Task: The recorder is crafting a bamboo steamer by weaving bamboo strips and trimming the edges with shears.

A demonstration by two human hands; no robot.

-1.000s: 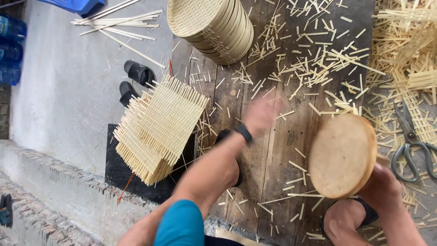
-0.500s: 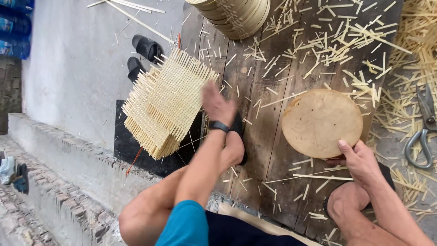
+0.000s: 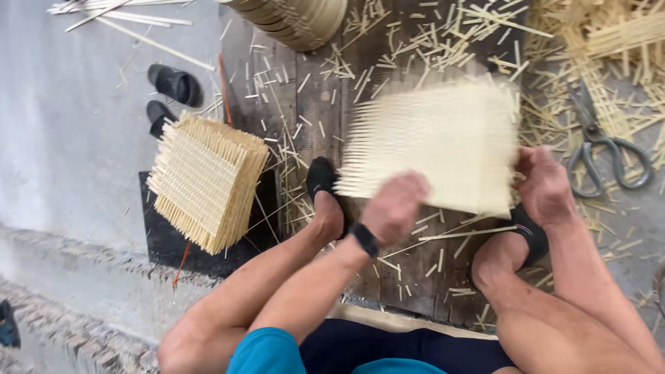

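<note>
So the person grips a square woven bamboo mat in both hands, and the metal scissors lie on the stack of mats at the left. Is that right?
Not quite. In the head view the large metal scissors lie at the right among loose bamboo strips, not on the stack of square woven mats at the left. The rest holds: the left hand and right hand both grip the blurred square woven bamboo mat.

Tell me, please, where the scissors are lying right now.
In the head view, the scissors lie at the far right among bamboo splints, just beyond the right hand that holds the woven square mat.
</note>
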